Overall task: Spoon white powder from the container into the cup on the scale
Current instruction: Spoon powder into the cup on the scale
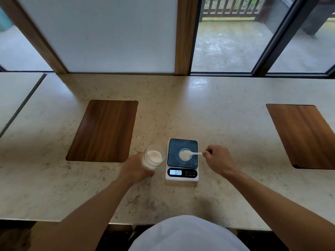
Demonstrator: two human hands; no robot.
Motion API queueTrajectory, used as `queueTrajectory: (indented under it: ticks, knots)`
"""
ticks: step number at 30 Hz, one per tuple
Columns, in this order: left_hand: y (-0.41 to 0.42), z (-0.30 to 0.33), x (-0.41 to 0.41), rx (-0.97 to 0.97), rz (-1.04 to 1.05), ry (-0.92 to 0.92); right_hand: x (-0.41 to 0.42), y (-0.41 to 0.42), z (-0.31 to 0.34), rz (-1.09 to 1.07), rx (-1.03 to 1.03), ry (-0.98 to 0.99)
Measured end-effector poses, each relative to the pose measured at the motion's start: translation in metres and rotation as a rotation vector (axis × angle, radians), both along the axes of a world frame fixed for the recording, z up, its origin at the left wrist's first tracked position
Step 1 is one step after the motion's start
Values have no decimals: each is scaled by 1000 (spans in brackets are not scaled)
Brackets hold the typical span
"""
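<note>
A clear container [154, 157] holding white powder leans toward the scale, gripped at its base by my left hand [135, 169]. Just right of it sits a white kitchen scale [182, 159] with a dark platform; its display [175, 172] reads 0.20. On the platform stands a small clear cup [185, 155]. My right hand [218, 158] pinches the handle end of a white spoon [194, 153], whose bowl, heaped with powder, sits over the cup's mouth.
The scale rests on a pale marble counter [226, 124] with two inset wooden panels, one at the left [103, 131] and one at the far right [304, 136]. A wall panel and windows rise behind. The counter's near edge is close to my body.
</note>
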State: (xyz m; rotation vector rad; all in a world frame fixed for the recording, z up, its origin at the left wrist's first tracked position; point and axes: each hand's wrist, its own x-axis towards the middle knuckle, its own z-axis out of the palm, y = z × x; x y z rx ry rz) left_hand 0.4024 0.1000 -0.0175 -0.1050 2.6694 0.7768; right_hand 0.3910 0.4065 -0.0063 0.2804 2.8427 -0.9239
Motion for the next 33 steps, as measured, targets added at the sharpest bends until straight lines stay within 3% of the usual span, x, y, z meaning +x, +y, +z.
queueTrajectory:
  ticks: [8, 24, 28, 33]
  knots:
    - [7, 2, 0, 3, 5, 1, 7, -3, 10, 64, 42, 66]
    - [23, 7, -1, -11, -33, 27, 30, 7, 24, 396, 172, 308]
    - [26, 7, -3, -22, -40, 14, 30, 11, 17, 344, 147, 300]
    - [27, 6, -3, -18, -31, 22, 23, 7, 11, 61, -5, 276]
